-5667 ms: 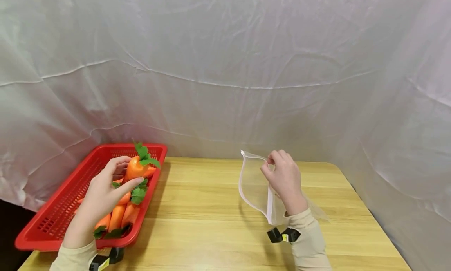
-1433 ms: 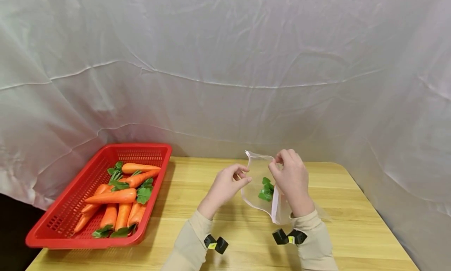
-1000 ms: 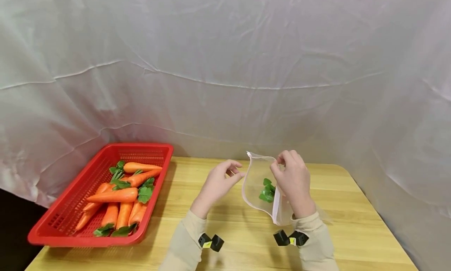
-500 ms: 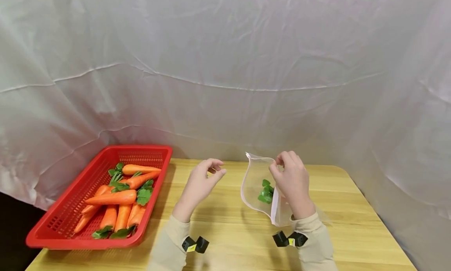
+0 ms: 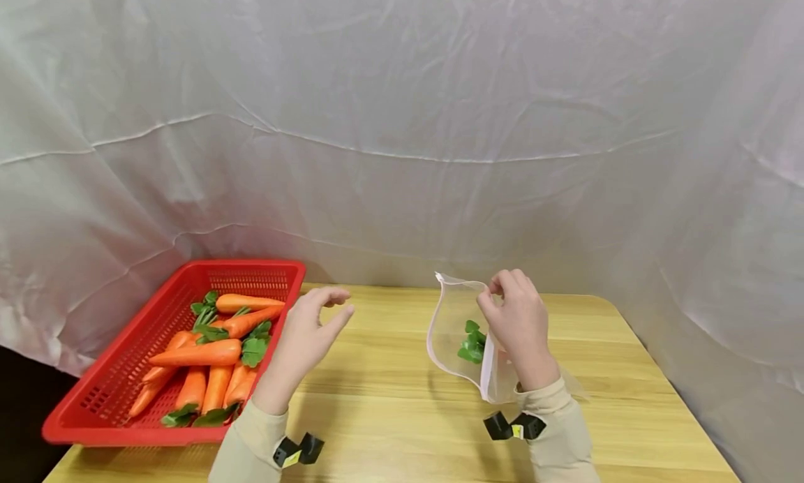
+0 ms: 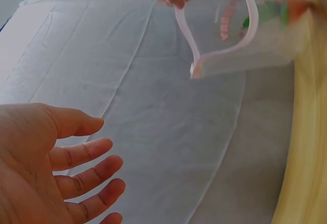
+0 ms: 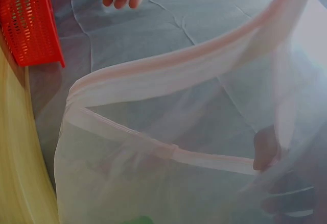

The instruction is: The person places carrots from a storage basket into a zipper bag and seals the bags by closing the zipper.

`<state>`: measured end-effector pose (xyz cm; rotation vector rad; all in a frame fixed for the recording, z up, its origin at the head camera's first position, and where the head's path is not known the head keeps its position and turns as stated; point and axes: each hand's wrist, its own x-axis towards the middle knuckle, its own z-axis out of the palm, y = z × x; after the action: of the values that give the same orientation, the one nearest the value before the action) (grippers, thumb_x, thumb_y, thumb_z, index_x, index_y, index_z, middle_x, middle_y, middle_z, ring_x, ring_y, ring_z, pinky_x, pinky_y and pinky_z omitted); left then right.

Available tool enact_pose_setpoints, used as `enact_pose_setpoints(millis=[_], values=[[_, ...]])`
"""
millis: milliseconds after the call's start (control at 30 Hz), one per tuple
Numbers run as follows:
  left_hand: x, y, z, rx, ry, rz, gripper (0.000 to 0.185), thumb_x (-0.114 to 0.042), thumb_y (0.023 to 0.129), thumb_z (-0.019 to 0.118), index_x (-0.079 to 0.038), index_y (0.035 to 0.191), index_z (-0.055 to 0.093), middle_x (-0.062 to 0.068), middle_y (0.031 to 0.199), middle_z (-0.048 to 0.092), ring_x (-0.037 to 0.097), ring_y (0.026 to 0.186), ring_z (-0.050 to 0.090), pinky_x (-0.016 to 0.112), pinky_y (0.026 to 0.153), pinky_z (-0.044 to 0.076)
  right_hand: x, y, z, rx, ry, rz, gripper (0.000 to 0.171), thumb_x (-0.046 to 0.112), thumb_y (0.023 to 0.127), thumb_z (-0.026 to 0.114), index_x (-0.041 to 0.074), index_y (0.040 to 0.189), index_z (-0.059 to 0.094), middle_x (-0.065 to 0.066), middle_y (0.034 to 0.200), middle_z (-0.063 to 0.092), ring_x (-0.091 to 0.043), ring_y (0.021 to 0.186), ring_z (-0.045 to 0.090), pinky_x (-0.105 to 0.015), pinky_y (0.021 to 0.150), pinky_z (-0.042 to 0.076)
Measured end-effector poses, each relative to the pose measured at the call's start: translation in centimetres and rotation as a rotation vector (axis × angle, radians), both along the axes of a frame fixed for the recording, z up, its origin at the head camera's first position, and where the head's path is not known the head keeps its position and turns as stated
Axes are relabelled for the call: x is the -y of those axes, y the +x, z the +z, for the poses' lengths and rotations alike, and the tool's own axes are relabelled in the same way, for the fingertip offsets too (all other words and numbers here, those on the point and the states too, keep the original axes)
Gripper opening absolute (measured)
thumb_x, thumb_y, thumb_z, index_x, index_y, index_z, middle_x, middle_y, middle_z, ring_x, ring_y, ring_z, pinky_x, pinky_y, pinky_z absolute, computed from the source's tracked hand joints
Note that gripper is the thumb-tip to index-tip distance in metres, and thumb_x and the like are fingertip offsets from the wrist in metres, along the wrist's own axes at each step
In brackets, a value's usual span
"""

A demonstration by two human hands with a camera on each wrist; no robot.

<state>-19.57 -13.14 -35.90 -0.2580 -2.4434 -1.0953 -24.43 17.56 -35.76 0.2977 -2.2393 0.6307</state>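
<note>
My right hand (image 5: 496, 294) pinches the upper rim of a clear zip bag (image 5: 451, 322) and holds it upright with its mouth wide, facing left. A carrot lies inside the bag; its green leaves (image 5: 470, 342) show through the plastic. My left hand (image 5: 333, 307) hovers empty, fingers relaxed, between the bag and a red basket (image 5: 100, 389) that holds several carrots (image 5: 201, 354). In the left wrist view the left hand (image 6: 56, 168) is spread, with the bag's rim (image 6: 219, 55) ahead of it. The right wrist view looks into the bag's mouth (image 7: 179, 76).
The wooden table (image 5: 389, 399) carries the basket at its left end. A white cloth backdrop (image 5: 402, 155) closes off the back and the right side. The basket's corner (image 7: 30, 25) shows in the right wrist view.
My left hand has drawn back from the bag's mouth to the left, toward the basket, empty. The carrot it took earlier now lies in the bag. The right hand keeps its hold.
</note>
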Motion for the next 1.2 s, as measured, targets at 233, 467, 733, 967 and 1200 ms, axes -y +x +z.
enact_pose_setpoints(millis=[233, 467, 733, 967, 1200], values=[[3.0, 1.2, 0.2, 0.021, -0.084, 0.049, 0.028, -0.023, 0.091, 0.069, -0.007, 0.114, 0.067, 0.012, 0.110, 0.067, 0.030, 0.106, 0.059, 0.048, 0.089, 0.047, -0.1, 0.0, 0.0, -0.004, 0.004, -0.001, 0.008, 0.008, 0.078, 0.065, 0.006, 0.077, 0.057, -0.009, 0.076, 0.056, -0.025, 0.069, 0.051, -0.034, 0.058, 0.043], [5.9, 2.6, 1.0, 0.047, -0.166, 0.082, 0.028, -0.023, 0.092, 0.067, -0.006, 0.115, 0.065, 0.016, 0.115, 0.065, 0.034, 0.110, 0.057, 0.054, 0.094, 0.044, -0.1, 0.1, 0.0, -0.002, 0.000, 0.004, 0.008, 0.008, 0.078, 0.065, 0.005, 0.077, 0.058, -0.009, 0.076, 0.056, -0.025, 0.069, 0.052, -0.034, 0.059, 0.043], [8.7, 3.4, 2.0, 0.095, -0.280, 0.112, 0.032, -0.028, 0.094, 0.065, -0.008, 0.119, 0.063, 0.018, 0.119, 0.065, 0.039, 0.113, 0.055, 0.059, 0.091, 0.042, 0.0, 0.1, 0.1, 0.000, 0.002, 0.003, 0.008, 0.008, 0.078, 0.065, 0.006, 0.077, 0.057, -0.009, 0.076, 0.056, -0.024, 0.068, 0.051, -0.033, 0.058, 0.042], [11.0, 3.1, 2.4, 0.167, -0.382, 0.102, 0.039, -0.031, 0.093, 0.065, -0.009, 0.125, 0.060, 0.020, 0.124, 0.061, 0.043, 0.110, 0.053, 0.063, 0.086, 0.041, 0.0, 0.1, 0.2, -0.003, 0.004, -0.002, 0.008, 0.008, 0.078, 0.065, 0.006, 0.077, 0.057, -0.009, 0.076, 0.056, -0.024, 0.068, 0.050, -0.033, 0.058, 0.042], [14.1, 2.2, 2.1, 0.221, -0.550, 0.034, 0.049, -0.031, 0.087, 0.070, -0.008, 0.128, 0.057, 0.024, 0.124, 0.059, 0.046, 0.106, 0.055, 0.058, 0.074, 0.048, 0.1, 0.2, 0.3, 0.004, -0.002, 0.006, 0.008, 0.007, 0.078, 0.065, 0.006, 0.077, 0.057, -0.009, 0.076, 0.057, -0.024, 0.069, 0.052, -0.033, 0.060, 0.043]])
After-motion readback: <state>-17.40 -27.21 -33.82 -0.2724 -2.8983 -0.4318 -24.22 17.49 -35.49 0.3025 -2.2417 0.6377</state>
